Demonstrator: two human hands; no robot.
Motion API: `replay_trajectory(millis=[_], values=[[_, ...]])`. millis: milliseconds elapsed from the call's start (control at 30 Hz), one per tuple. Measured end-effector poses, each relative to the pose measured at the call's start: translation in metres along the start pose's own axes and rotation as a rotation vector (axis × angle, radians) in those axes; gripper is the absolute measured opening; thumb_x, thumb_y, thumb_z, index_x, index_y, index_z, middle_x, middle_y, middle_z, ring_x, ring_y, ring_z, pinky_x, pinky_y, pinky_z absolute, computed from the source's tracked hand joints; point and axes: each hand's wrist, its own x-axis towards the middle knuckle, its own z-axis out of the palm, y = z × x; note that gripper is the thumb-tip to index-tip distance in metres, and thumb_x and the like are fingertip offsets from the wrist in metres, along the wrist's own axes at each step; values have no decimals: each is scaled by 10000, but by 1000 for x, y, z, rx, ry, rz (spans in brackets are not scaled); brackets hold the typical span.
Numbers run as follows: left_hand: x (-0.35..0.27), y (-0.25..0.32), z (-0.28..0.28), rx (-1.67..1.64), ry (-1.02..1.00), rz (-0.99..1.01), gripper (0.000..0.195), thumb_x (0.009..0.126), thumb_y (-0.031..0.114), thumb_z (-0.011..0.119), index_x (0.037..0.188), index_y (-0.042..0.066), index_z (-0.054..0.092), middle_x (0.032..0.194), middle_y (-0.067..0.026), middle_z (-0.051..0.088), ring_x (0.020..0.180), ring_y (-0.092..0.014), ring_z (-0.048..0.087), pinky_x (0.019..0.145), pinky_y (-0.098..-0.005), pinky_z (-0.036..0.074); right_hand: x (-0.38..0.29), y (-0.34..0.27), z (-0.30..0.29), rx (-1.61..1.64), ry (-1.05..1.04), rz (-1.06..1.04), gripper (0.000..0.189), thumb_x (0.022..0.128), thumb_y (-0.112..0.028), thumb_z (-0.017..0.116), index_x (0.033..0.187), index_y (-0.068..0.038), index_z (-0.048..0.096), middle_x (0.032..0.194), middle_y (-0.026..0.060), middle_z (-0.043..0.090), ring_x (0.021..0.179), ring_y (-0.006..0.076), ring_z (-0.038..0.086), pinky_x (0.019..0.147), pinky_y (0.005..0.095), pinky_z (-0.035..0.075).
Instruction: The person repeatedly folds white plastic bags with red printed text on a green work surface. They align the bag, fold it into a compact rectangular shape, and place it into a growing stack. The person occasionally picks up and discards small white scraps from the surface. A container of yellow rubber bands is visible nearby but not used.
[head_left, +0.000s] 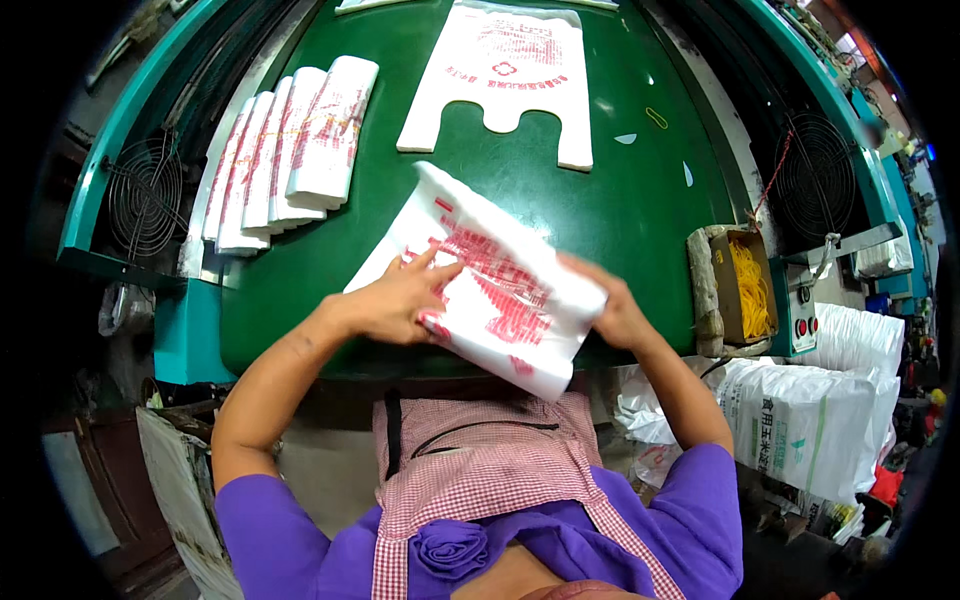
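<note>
A stack of white plastic bags with red print (499, 281) lies tilted in front of me, partly over the near edge of the green conveyor belt. My left hand (409, 296) rests on its left part with fingers spread. My right hand (604, 300), blurred, grips the right edge, where the stack curls over. Farther up lies a flat stack of white T-shirt bags (514, 75), its handles towards me. At the left, several folded bag bundles (330, 135) overlap in a row; a yellow band crosses the top one.
A box of yellow rubber bands (750, 289) stands at the belt's right corner, beside a control box with red buttons (802, 326). A loose rubber band (656, 118) and white scraps lie on the belt (637, 195). Round fan guards (146, 199) flank it. White sacks (802, 427) stand lower right.
</note>
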Motion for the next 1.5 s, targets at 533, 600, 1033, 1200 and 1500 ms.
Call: replay_trajectory(millis=[533,600,1033,1200,1500], values=[[46,9,-9,-20,-76,-34,292,693,119,591,970,33,624,1088,-181,596,946,-366,587,826,-438,473,15,-74,-34,-379,-426,406,641,855,-370,544,1351,12,407,1328,254,465,1188,401,492,1014,426,379],[36,30,2,-1,-63,-44,318,705,130,596,1005,27,603,1048,-192,599,918,-369,594,786,-424,490,0,-83,-2,-814,-410,94,630,835,-394,594,1288,24,462,1231,261,535,1176,366,513,981,401,416],[61,-1,7,-108,299,-40,508,752,399,705,1139,97,576,986,-107,550,910,-285,526,790,-383,453,115,19,-86,-465,88,151,277,772,-233,692,894,13,656,794,117,664,734,183,624,641,344,484],[69,27,-9,-529,-205,-141,494,752,369,710,1092,34,583,990,-162,612,894,-326,607,783,-391,486,185,77,-229,-1071,1056,262,358,783,-233,689,1074,-32,636,987,160,659,974,306,627,826,418,503],[4,28,46,-1208,569,-285,389,826,94,642,1165,-23,491,1054,-79,596,894,-205,598,801,-323,484,181,70,-152,-603,703,174,170,729,-196,643,720,-27,660,773,157,647,681,290,605,652,392,484]])
